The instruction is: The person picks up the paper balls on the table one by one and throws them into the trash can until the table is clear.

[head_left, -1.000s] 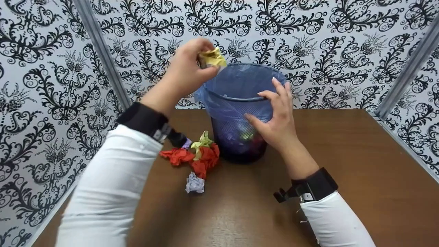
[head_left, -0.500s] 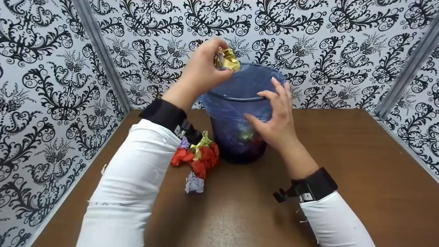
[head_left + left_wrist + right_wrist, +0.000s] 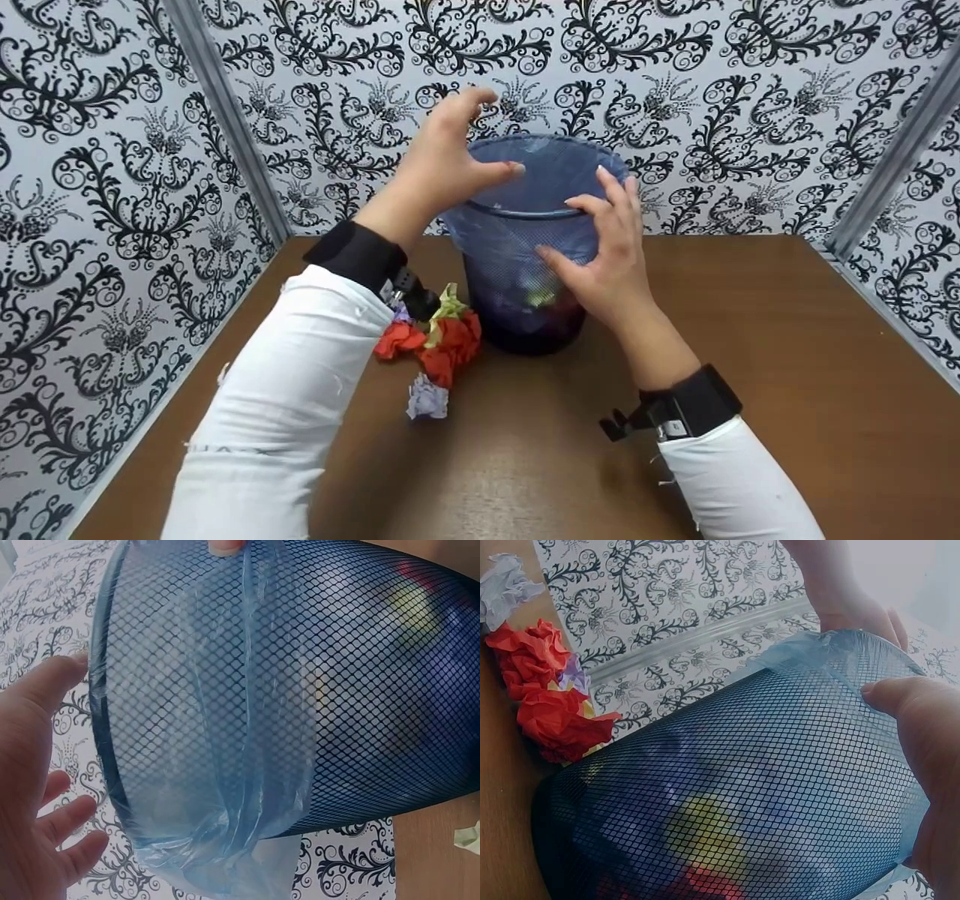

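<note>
A black mesh wastebasket (image 3: pixel 517 322) stands upright on the table, lined with a translucent blue bag (image 3: pixel 491 236) folded over its rim. My left hand (image 3: pixel 444 154) is above the rim's left side, thumb and fingers spread, holding nothing. In the left wrist view, the left hand (image 3: pixel 30 742) shows beside the rim. My right hand (image 3: pixel 616 259) holds the basket's right side, thumb outside on the bag and fingers at the rim. Crumpled paper shows dimly through the mesh, including a yellow ball (image 3: pixel 705 829).
Left of the basket lie red crumpled papers (image 3: pixel 456 341), a yellow-green one (image 3: pixel 450 304), a purple one (image 3: pixel 403 313) partly hidden by the left wrist camera, and a pale lilac ball (image 3: pixel 427 397). Patterned walls (image 3: pixel 750 150) enclose the brown table (image 3: pixel 750 337).
My left hand moved right over the basket with a crumpled yellow paper, then let it go; the paper is out of sight in the head view. The right hand stays in place.
</note>
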`<state>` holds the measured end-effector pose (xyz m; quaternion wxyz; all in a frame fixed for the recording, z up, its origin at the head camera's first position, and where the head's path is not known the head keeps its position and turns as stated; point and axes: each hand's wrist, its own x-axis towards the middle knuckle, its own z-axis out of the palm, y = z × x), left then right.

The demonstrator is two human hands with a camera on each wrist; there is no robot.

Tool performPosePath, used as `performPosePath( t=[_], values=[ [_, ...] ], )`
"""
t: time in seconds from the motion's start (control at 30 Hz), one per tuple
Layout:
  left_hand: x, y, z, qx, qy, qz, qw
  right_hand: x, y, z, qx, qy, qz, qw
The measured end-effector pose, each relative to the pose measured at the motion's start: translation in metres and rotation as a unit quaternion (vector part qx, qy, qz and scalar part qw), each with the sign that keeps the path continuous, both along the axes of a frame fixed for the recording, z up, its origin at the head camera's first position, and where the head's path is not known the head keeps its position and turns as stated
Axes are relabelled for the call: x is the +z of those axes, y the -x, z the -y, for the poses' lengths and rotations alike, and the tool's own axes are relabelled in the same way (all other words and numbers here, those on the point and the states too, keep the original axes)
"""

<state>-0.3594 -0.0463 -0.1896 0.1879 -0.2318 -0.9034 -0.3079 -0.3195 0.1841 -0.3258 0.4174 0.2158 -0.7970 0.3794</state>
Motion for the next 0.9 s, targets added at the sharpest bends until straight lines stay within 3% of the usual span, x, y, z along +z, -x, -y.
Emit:
performPosePath(
  t=[0.23, 0.47, 0.63, 0.8, 0.9],
  values=[
    [-0.008, -0.022, 0.012, -0.021, 0.047, -0.022, 0.9984, -0.001, -0.001, 0.0, 0.001, 0.0, 0.003, 1.0],
    [-0.036, -0.05, 0.038, -0.055, 0.062, -0.073, 0.994, 0.0, -0.001, -0.001, -0.002, 0.0, 0.003, 1.0],
    [-0.073, -0.066, 0.061, -0.074, 0.063, -0.056, 0.9937, 0.001, -0.001, -0.001, -0.001, -0.001, 0.009, 1.0],
    [-0.126, -0.077, 0.083, -0.079, 0.11, 0.026, 0.9904, 0.001, -0.001, -0.001, 0.002, 0.0, 0.008, 1.0],
    [-0.157, -0.085, 0.093, -0.076, 0.163, 0.073, 0.981, 0.001, -0.001, -0.001, 0.003, -0.002, 0.003, 1.0]
  ],
)
